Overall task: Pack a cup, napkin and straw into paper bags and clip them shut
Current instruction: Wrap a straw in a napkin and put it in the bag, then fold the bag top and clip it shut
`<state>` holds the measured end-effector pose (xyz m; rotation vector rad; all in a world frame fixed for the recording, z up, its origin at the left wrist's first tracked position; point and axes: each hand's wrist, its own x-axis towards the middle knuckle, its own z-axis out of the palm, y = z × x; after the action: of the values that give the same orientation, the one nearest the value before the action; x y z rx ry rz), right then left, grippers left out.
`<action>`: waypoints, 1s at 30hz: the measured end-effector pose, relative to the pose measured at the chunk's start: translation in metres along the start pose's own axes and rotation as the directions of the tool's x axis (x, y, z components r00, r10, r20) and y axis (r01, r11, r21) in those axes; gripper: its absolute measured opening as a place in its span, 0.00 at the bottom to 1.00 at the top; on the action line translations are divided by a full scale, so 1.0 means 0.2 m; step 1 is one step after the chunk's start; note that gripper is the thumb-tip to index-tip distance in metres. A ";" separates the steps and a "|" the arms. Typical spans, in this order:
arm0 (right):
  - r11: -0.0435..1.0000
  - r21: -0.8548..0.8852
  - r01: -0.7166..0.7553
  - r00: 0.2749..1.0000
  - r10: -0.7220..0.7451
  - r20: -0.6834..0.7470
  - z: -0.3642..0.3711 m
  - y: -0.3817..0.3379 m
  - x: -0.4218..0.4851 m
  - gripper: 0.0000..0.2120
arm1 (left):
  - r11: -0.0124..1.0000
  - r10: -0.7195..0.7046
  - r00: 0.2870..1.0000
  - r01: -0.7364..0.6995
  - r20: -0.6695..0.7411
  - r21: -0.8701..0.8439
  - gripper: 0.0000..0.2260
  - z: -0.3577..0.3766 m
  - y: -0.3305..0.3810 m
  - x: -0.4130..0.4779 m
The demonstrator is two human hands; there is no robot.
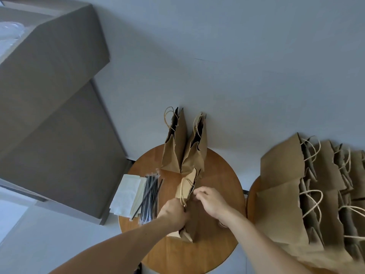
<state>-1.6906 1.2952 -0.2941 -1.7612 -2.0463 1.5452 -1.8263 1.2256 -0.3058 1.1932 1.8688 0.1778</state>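
Fingers of the left hand [173, 211] are curled tight round the near top edge of the paper bag [187, 186], knuckles up. The right hand [212, 202] pinches the same edge from the other side, fingertips bunched together, so the mouth is pressed nearly flat between them. A twine handle [182, 192] loops out just beyond the left knuckles.

Left of that hand lie black straws [150, 194] in clear wrappers, beside a stack of white napkins [126, 192]. Beyond the fingertips, two more bags [174, 149] stand touching on the round wooden table [221, 175]. Off to the right, a crowded row of bags [280, 194] runs out of frame. Big cardboard boxes [55, 115] loom left.

Whatever is inside the held bag is hidden, and the fingertips are blurred.
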 end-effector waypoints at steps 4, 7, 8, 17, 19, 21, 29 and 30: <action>0.898 -0.384 0.214 0.911 -0.326 -0.254 -0.11 0.06 0.03 0.18 | 0.996 0.054 0.999 -0.053 -0.008 0.069 0.06 -0.07 0.02 0.04; 0.708 -0.640 0.298 0.814 -0.539 -0.218 -0.17 0.10 0.06 0.24 | 0.981 0.079 0.997 -0.076 -0.011 0.181 0.08 -0.13 0.02 0.09; 0.650 -0.692 0.312 0.804 -0.569 -0.172 -0.19 0.10 0.07 0.24 | 0.969 0.097 0.995 -0.093 -0.008 0.229 0.08 -0.14 0.02 0.11; 0.635 -0.693 0.341 0.806 -0.577 -0.132 -0.23 0.21 0.14 0.08 | 0.889 0.293 0.951 -0.233 -0.099 0.394 0.02 -0.23 0.07 0.23; 0.689 -0.632 0.354 0.812 -0.562 -0.158 -0.21 0.24 0.13 0.07 | 0.889 0.322 0.931 -0.234 -0.174 0.394 0.06 -0.18 0.05 0.22; 0.723 -0.578 0.378 0.811 -0.560 -0.171 -0.20 0.27 0.13 0.07 | 0.879 0.372 0.899 -0.261 -0.232 0.398 0.04 -0.13 0.03 0.21; 0.907 -0.232 0.352 0.753 -0.422 -0.505 -0.30 0.33 0.14 0.11 | 0.873 0.447 0.866 -0.366 -0.223 0.323 0.08 -0.15 0.01 0.28; 0.938 -0.176 0.298 0.744 -0.344 -0.574 -0.32 0.36 0.15 0.10 | 0.874 0.449 0.864 -0.371 -0.228 0.314 0.08 -0.16 0.01 0.29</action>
<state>-1.6125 1.3492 -0.3273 -1.5284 -1.9360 0.6924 -1.8570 1.2825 -0.3190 1.8366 1.9021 0.3747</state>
